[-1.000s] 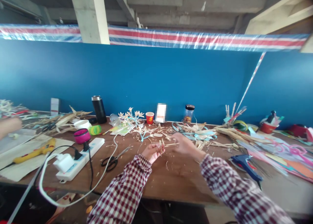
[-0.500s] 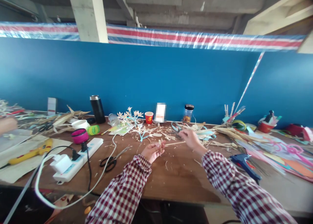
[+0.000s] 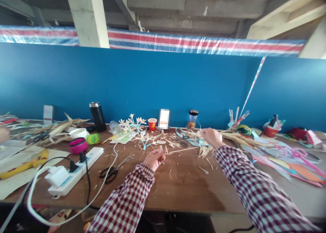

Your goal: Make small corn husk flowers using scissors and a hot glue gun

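My left hand (image 3: 154,158) is held above the brown table (image 3: 178,182), fingers curled and pinched on a small bundle of pale straw pieces (image 3: 161,149). A thin straw strip (image 3: 179,150) lies just right of it on the table. My right hand (image 3: 212,136) is stretched further back and right, resting on a heap of dried husk strips and light blue ribbon (image 3: 201,141); its fingers look closed, and what they grip is hidden. Both arms wear red and white checked sleeves.
Black scissors (image 3: 112,170) lie left of my left hand, beside a white power strip (image 3: 76,170) with cables. A yellow glue gun (image 3: 24,163), pink tape roll (image 3: 78,146), black flask (image 3: 96,116), red cup (image 3: 152,124) and glass jar (image 3: 192,119) stand around. Coloured paper and husks cover the right side (image 3: 287,155).
My right hand has moved away from the left hand, back and to the right, onto the husk pile. The left hand stays in place with its straw bundle. The view has shifted slightly.
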The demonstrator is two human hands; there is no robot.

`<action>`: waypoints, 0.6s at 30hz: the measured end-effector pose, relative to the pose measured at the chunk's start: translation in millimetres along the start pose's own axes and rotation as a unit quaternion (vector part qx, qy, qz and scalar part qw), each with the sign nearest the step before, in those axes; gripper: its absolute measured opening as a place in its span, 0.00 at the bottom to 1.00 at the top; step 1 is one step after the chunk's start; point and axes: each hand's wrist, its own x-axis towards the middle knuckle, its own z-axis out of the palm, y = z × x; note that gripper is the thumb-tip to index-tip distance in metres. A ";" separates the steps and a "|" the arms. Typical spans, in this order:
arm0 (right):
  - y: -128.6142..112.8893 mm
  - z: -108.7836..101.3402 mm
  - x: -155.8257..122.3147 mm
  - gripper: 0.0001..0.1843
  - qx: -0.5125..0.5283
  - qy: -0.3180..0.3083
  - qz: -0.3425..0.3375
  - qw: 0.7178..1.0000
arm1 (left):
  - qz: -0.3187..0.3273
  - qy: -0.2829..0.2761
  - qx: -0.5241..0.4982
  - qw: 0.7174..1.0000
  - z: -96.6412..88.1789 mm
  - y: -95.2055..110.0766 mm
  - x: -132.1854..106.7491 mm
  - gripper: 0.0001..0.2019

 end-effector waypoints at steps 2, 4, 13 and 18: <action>-12.3 1.8 3.0 0.22 -0.019 -0.008 -0.013 1.000 | -0.001 0.002 0.003 1.000 1.2 0.6 -1.4 0.05; -25.2 4.9 6.3 0.27 -0.033 -0.009 -0.026 0.999 | -0.003 0.004 0.005 1.000 1.9 0.8 -2.3 0.05; -64.8 25.9 22.2 0.17 -0.062 -0.037 -0.077 0.994 | 0.001 0.004 0.011 1.000 3.8 -0.8 -3.7 0.14; -74.9 49.9 31.9 0.19 -0.067 -0.055 -0.077 0.993 | -0.007 0.008 0.016 1.000 1.5 -4.1 -1.0 0.14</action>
